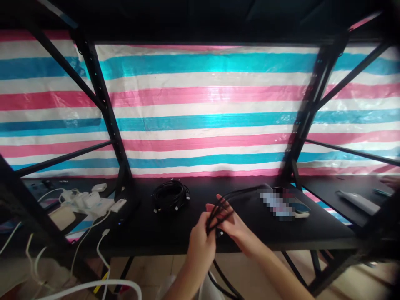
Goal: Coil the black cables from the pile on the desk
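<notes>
Both hands are over the front of the black shelf board. My left hand (202,235) is closed around looped black cable (215,214). Just right of it, my right hand (229,221) has its fingers curled around the same loops. One stretch of the cable reaches right towards a blurred patch, and other lengths hang below the board edge. A connector shows under my right hand. Left of my hands a coiled bundle of black cables (170,196) with light connector tips lies on the board.
A dark phone-like device (300,207) lies at the right, beside a pixelated area. White chargers (90,200) and white cables (99,246) are at the left. Black metal posts (108,112) stand on both sides. Part of another person's hand (390,181) shows at far right.
</notes>
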`<state>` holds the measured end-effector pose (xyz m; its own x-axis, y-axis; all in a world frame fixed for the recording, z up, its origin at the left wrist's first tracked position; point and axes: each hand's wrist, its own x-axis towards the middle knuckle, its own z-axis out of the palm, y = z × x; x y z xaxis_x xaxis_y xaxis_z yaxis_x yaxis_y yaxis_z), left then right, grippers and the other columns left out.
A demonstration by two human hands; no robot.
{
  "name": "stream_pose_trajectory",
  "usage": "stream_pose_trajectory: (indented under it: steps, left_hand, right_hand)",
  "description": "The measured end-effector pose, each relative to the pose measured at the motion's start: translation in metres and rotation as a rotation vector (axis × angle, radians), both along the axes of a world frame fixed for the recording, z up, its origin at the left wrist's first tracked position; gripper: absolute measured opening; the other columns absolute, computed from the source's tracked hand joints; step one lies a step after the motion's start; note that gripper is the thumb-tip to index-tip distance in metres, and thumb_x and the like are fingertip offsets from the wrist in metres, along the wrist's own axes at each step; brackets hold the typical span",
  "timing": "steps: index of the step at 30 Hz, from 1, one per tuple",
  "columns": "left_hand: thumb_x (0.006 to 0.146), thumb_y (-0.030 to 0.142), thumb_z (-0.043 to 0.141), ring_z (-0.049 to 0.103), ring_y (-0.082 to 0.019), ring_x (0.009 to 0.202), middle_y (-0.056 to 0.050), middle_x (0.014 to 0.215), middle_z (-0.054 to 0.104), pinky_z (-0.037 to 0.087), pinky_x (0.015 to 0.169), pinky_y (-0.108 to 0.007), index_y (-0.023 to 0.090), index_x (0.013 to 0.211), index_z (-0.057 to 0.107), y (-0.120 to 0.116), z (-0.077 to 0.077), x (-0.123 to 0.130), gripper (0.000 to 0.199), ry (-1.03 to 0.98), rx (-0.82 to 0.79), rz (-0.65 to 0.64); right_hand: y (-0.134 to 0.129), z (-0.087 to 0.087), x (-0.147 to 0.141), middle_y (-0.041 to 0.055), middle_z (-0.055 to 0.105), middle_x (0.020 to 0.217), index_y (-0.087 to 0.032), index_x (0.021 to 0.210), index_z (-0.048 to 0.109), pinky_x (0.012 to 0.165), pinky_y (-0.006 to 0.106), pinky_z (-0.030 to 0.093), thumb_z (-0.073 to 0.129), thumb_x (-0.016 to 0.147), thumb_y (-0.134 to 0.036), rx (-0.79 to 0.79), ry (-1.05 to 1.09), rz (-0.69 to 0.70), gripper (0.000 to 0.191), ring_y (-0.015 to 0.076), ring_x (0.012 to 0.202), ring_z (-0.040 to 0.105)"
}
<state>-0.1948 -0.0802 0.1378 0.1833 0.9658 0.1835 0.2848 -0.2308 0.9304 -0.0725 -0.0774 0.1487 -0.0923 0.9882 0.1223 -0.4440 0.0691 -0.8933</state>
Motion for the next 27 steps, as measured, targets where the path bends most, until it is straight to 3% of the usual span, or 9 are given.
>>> stream_pose_trajectory:
  steps: [3, 6, 9, 11, 13, 18, 20, 24, 27]
  left_hand:
    - [0.075, 0.020, 0.049, 0.064, -0.028, 0.075, -0.011, 0.082, 0.067, 0.041, 0.065, -0.034, 0.017, 0.117, 0.051, -0.013, 0.003, 0.012, 0.042, 0.303, 0.057, 0.056]
    - [0.068, 0.019, 0.055, 0.064, -0.030, 0.072, -0.010, 0.076, 0.068, 0.038, 0.063, -0.034, 0.016, 0.124, 0.048, -0.019, -0.003, 0.018, 0.057, 0.434, 0.018, 0.026]
    - [0.066, 0.017, 0.054, 0.063, -0.026, 0.066, -0.004, 0.069, 0.067, 0.038, 0.062, -0.032, 0.021, 0.115, 0.053, -0.017, -0.018, 0.020, 0.049, 0.415, -0.011, -0.010]
    - [0.066, 0.016, 0.053, 0.062, -0.024, 0.068, -0.003, 0.068, 0.065, 0.039, 0.062, -0.032, 0.023, 0.096, 0.057, -0.013, -0.029, 0.018, 0.030, 0.424, 0.000, 0.045]
    - [0.064, 0.014, 0.053, 0.060, -0.023, 0.070, -0.003, 0.068, 0.062, 0.041, 0.067, -0.033, 0.023, 0.079, 0.054, -0.008, -0.037, 0.015, 0.018, 0.469, 0.057, 0.095]
    - [0.064, -0.001, 0.049, 0.060, -0.020, 0.069, 0.001, 0.062, 0.060, 0.035, 0.098, -0.045, 0.023, 0.076, 0.053, 0.001, -0.046, -0.007, 0.027, 0.624, 0.508, 0.202]
    - [0.068, -0.004, 0.046, 0.063, -0.022, 0.080, 0.000, 0.066, 0.063, 0.033, 0.101, -0.045, 0.022, 0.083, 0.055, 0.004, -0.045, -0.020, 0.031, 0.700, 0.759, 0.261]
    - [0.073, -0.002, 0.051, 0.060, -0.027, 0.108, -0.009, 0.098, 0.070, 0.033, 0.102, -0.043, 0.018, 0.107, 0.052, 0.014, -0.040, -0.041, 0.039, 0.806, 1.183, 0.295]
    - [0.074, -0.003, 0.052, 0.044, -0.026, 0.128, -0.013, 0.126, 0.059, 0.033, 0.103, -0.037, 0.018, 0.126, 0.043, 0.022, -0.041, -0.046, 0.057, 0.828, 1.307, 0.190]
  right_hand:
    - [-0.007, 0.006, -0.012, 0.0083, 0.068, 0.101, -0.023, 0.120, 0.050, 0.088, 0.040, 0.044, 0.078, 0.062, -0.042, -0.092, 0.013, -0.021, 0.068, 0.0249, 0.100, 0.061]
    - [-0.004, 0.015, -0.012, -0.0015, 0.059, 0.055, -0.019, 0.081, 0.061, 0.081, 0.032, 0.047, 0.072, 0.071, -0.041, -0.186, 0.147, -0.062, 0.026, 0.0205, 0.081, 0.065]
    - [0.003, 0.017, -0.007, -0.0078, 0.032, 0.034, -0.021, 0.056, 0.046, 0.055, 0.023, 0.047, 0.066, 0.077, -0.045, -0.167, 0.308, -0.038, 0.037, 0.0124, 0.047, 0.053]
    - [0.007, 0.016, -0.003, -0.0100, 0.023, 0.032, -0.021, 0.053, 0.038, 0.033, 0.018, 0.031, 0.065, 0.076, -0.046, -0.180, 0.377, 0.058, 0.044, 0.0071, 0.029, 0.029]
    - [0.011, 0.014, 0.003, -0.0111, 0.019, 0.031, -0.020, 0.050, 0.029, 0.028, 0.018, 0.016, 0.064, 0.077, -0.046, -0.185, 0.392, 0.204, 0.051, 0.0044, 0.027, 0.010]
    - [0.019, 0.008, 0.023, -0.0108, 0.016, 0.029, -0.019, 0.045, 0.019, 0.032, 0.017, 0.019, 0.057, 0.084, -0.041, -0.204, 0.271, 0.545, 0.059, 0.0025, 0.026, 0.008]
    - [0.021, 0.009, 0.028, -0.0107, 0.018, 0.028, -0.020, 0.042, 0.019, 0.037, 0.017, 0.030, 0.057, 0.084, -0.038, -0.220, 0.186, 0.604, 0.060, 0.0022, 0.026, 0.012]
    - [0.026, 0.015, 0.034, -0.0108, 0.021, 0.029, -0.023, 0.038, 0.015, 0.062, 0.025, 0.050, 0.060, 0.081, -0.033, -0.257, -0.020, 0.622, 0.063, 0.0024, 0.029, 0.016]
    - [0.030, 0.017, 0.035, -0.0107, 0.023, 0.029, -0.023, 0.037, 0.016, 0.066, 0.029, 0.052, 0.060, 0.078, -0.032, -0.310, -0.167, 0.691, 0.061, 0.0028, 0.029, 0.019]
